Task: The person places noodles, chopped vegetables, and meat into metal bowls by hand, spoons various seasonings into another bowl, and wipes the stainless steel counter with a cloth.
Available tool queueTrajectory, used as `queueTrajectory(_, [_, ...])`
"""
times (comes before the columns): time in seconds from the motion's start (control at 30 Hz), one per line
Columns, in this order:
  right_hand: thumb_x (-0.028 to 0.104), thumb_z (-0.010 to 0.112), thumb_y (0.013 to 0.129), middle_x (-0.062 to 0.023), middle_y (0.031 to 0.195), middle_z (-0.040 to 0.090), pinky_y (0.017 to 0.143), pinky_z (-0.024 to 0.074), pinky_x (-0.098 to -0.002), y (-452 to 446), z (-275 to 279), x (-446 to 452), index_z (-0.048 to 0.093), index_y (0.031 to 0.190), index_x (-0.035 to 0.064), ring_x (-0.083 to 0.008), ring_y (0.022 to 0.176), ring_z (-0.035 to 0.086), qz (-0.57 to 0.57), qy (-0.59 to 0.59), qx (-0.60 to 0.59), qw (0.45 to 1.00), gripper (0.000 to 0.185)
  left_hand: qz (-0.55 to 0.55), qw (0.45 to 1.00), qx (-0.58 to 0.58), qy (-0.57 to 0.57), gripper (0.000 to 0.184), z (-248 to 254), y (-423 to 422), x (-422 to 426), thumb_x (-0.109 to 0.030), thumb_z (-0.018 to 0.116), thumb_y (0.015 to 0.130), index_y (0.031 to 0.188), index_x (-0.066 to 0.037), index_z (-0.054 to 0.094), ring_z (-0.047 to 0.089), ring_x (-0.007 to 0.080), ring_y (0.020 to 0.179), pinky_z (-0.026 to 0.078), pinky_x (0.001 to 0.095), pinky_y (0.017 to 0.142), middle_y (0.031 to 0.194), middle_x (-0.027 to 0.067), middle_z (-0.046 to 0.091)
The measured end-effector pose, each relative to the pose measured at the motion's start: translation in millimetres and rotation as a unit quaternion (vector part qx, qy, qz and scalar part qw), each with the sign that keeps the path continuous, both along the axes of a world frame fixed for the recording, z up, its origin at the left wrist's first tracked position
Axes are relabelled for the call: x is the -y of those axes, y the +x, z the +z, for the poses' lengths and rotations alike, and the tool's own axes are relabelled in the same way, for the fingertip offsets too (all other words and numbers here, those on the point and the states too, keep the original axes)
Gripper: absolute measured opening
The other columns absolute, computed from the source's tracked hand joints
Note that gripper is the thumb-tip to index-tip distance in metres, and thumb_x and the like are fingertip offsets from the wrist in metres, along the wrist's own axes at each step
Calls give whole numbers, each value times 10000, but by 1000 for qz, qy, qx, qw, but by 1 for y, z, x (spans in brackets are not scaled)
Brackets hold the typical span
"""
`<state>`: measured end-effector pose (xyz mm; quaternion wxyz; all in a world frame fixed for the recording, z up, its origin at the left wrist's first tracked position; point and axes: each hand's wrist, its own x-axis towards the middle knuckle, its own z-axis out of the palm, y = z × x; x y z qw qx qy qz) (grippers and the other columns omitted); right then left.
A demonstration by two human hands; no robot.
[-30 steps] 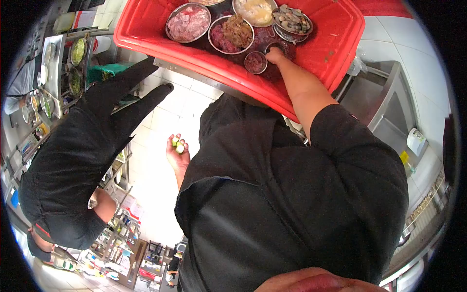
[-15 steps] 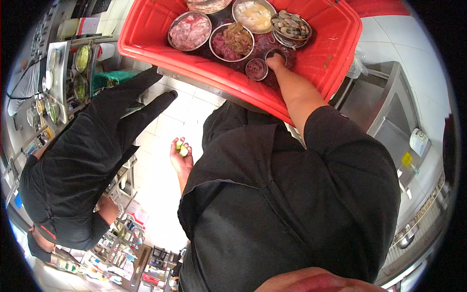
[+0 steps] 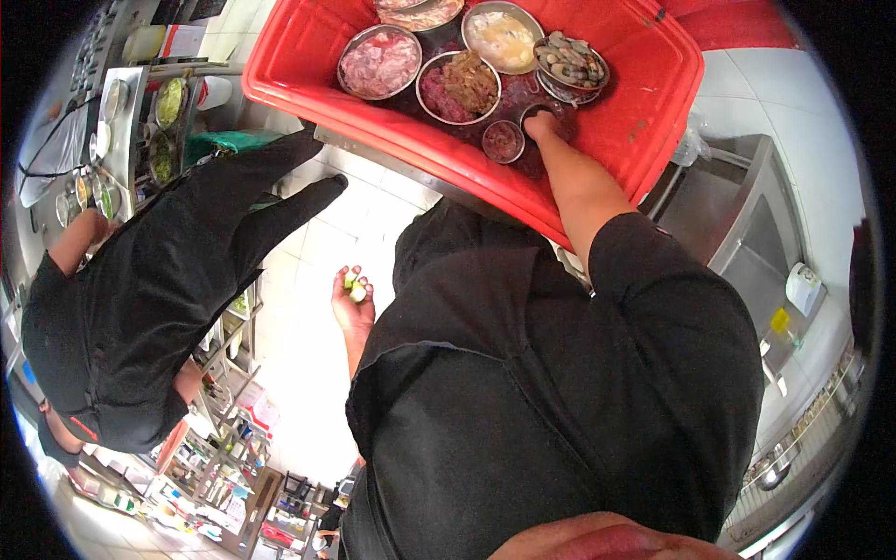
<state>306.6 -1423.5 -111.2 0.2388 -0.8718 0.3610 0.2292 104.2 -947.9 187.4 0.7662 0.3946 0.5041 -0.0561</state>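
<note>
In the head view, the left hand (image 3: pixel 355 306) is held low in front of the body, palm turned up, its fingers curled in; the grip is closed round some pale green pieces (image 3: pixel 355 287), which show between the fingertips and the palm, over the light tiled floor (image 3: pixel 308 373). The right hand (image 3: pixel 539 124) reaches down into a large red bin (image 3: pixel 639 121), its fingertips inside a small dark bowl (image 3: pixel 555 114); the fingers are hidden there, so whether that grip is spread or pinched together, and on what, cannot be told. Just beside this bowl, on the left, is a small metal bowl of reddish food (image 3: pixel 503 142). Further in, a round bowl holds two foods side by side, a purplish-pink one and a brown one (image 3: pixel 458 87); left of it is a bowl of pale pink meat (image 3: pixel 379 62). A bowl of white and yellow food (image 3: pixel 504 37) lies toward the far side, and near the right wall is a bowl of greyish pieces (image 3: pixel 571 63), too blurred to name. A person in black (image 3: pixel 140 308) leans at the left, one forearm near small bowls on a metal counter (image 3: pixel 128 98), well apart from both hands.
</note>
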Motion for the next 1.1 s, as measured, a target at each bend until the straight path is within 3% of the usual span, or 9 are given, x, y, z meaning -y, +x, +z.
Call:
queueTrajectory(0.17, [226, 561, 717, -236, 1240, 589, 1023, 410, -412, 4, 54, -7, 616, 1191, 20, -387, 1188, 545, -46, 56, 25, 997, 520, -2, 1000, 6, 4, 157, 3, 0, 0, -244, 515, 976, 1011, -91, 530, 548, 164, 669, 466, 257, 579, 904, 66, 617])
queueTrajectory(0.3, [237, 562, 710, -231, 1217, 607, 1004, 422, -409, 5, 3, 12, 640, 1147, 5, -374, 1179, 558, 26, -40, 36, 998, 501, -1, 1000, 0, 18, 176, 2, 2, 0, -249, 496, 980, 1029, -83, 528, 537, 171, 686, 456, 268, 590, 916, 75, 608])
queueTrajectory(0.4, [216, 601, 687, -223, 1043, 678, 875, 492, -411, 20, 6, 23, 696, 981, -10, -366, 1012, 640, 77, -11, -27, 997, 382, 1, 1000, -9, 26, 179, 1, 3, 0, -242, 488, 980, 1037, -77, 526, 532, 174, 692, 450, 272, 594, 920, 80, 605])
queueTrajectory(0.5, [159, 621, 680, -178, 832, 687, 672, 518, -431, 25, -8, 31, 705, 808, 1, -346, 755, 657, -103, 139, 4, 985, 220, 3, 999, -17, 27, 178, 3, 5, 2, -239, 490, 979, 1040, -75, 524, 533, 175, 691, 451, 274, 594, 923, 83, 606])
queueTrajectory(0.53, [146, 628, 703, -129, 742, 652, 524, 489, -392, 25, -3, 33, 677, 793, 12, -278, 591, 607, -107, 175, 13, 979, 168, 3, 999, -17, 27, 178, 3, 6, 3, -239, 491, 978, 1041, -75, 524, 533, 175, 691, 452, 275, 594, 924, 84, 607])
queueTrajectory(0.63, [174, 613, 735, -116, 725, 646, 486, 471, -357, 25, 9, 31, 656, 806, 17, -247, 572, 607, -183, 295, -19, 937, 177, -3, 1000, -15, 24, 191, 0, 5, 0, -248, 493, 977, 1047, -74, 524, 534, 180, 696, 454, 281, 598, 936, 89, 605])
queueTrajectory(0.73, [218, 604, 754, -115, 725, 647, 482, 475, -342, 21, 12, 30, 636, 813, 13, -227, 575, 615, -203, 320, -20, 925, 215, -5, 1000, -14, 23, 200, -5, 1, -4, -257, 494, 976, 1052, -75, 524, 535, 182, 703, 456, 287, 600, 944, 92, 603])
queueTrajectory(0.83, [221, 581, 768, -146, 760, 663, 509, 507, -368, 25, 26, 27, 656, 858, -4, -246, 610, 642, -101, 149, -88, 980, 253, -4, 1000, 1, 2, 202, -8, 1, -5, -260, 493, 975, 1055, -77, 523, 535, 182, 709, 456, 288, 600, 946, 93, 603])
queueTrajectory(1.1, [228, 587, 747, -236, 1111, 651, 880, 512, -411, 16, 51, 10, 659, 1093, -13, -345, 1058, 635, 155, -12, -93, 984, 428, 0, 1000, -19, 4, 198, -11, -3, -8, -259, 483, 979, 1062, -83, 520, 533, 186, 711, 455, 287, 601, 943, 91, 597])
